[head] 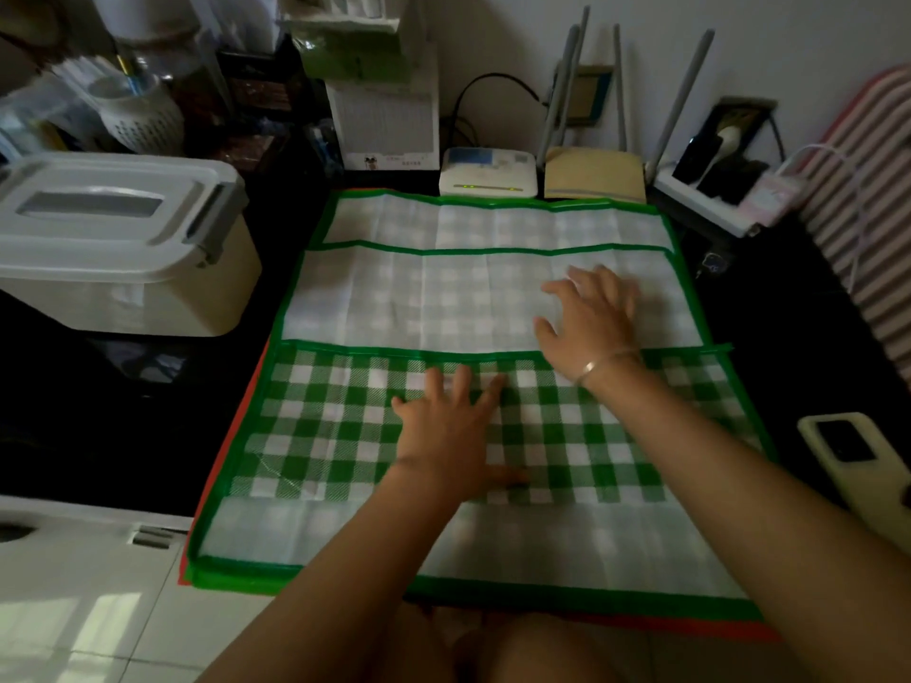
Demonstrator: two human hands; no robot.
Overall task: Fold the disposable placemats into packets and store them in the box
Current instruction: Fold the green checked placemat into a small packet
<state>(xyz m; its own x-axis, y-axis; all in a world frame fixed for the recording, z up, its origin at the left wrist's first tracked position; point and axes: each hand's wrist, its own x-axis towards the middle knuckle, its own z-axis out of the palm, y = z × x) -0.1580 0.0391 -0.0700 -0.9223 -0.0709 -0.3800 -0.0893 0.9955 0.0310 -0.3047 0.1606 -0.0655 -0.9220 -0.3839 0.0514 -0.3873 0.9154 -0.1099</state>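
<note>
While the green-and-white checked plastic placemat point(345, 436) lay spread on the dark surface point(123, 436), both hands pressed it flat, fingers spread: left hand point(448, 436) on the folded flap, right hand point(591, 322) beyond, likely setting creases. The lidded white plastic box point(113, 239) waited shut, left.

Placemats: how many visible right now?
2. A green checked placemat lies spread on top, partly folded; a red placemat shows only as a thin edge beneath it along the left and near sides. More may be hidden underneath.
</note>
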